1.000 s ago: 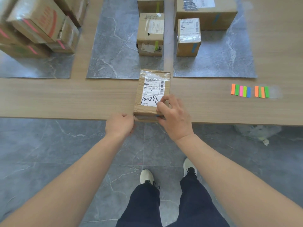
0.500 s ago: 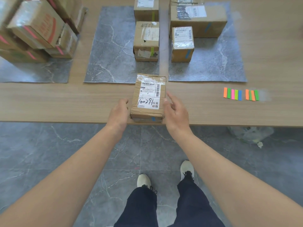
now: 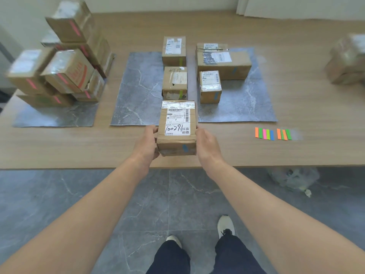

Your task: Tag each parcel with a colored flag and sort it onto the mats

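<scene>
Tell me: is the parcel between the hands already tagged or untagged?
Tagged: a blue flag sits on the near face of the parcel, held at its sides by the left hand and right hand.

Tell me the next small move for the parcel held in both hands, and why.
Probably carry the held parcel forward and right, toward the bare near part of the right mat. The left hand and right hand grip its sides, and its near face bears a blue flag; the small parcel on that mat shows blue too, while parcels on the middle mat show green.
</scene>
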A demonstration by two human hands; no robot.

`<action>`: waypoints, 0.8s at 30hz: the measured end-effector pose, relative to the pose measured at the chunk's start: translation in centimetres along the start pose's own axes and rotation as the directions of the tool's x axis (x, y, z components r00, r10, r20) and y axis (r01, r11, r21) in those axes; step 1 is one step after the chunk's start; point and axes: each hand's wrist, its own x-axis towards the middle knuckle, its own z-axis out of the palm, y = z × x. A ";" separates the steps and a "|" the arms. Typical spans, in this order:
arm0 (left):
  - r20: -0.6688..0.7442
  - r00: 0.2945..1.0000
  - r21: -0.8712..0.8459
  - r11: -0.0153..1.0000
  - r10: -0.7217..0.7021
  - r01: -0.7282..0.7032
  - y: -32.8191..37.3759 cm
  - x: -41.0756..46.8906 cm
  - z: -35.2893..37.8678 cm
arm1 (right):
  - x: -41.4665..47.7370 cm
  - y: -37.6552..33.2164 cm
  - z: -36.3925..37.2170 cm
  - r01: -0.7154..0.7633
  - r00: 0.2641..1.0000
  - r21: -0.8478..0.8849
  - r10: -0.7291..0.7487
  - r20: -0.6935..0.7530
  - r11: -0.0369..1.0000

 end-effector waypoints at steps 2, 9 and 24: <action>0.013 1.000 -0.010 1.000 0.026 -0.025 1.6 -1.0 -0.3 | -0.9 -1.5 -0.1 0.042 0.999 0.009 -0.042 -0.010 0.999; 0.076 0.982 0.014 0.985 0.173 -0.175 8.0 -4.9 -0.5 | -3.1 -8.0 -1.8 0.149 0.986 0.013 -0.147 -0.084 0.989; 0.195 0.955 0.010 0.973 0.226 -0.232 16.3 -5.4 8.4 | -0.2 -14.5 -10.9 0.192 0.954 0.037 -0.177 -0.241 0.981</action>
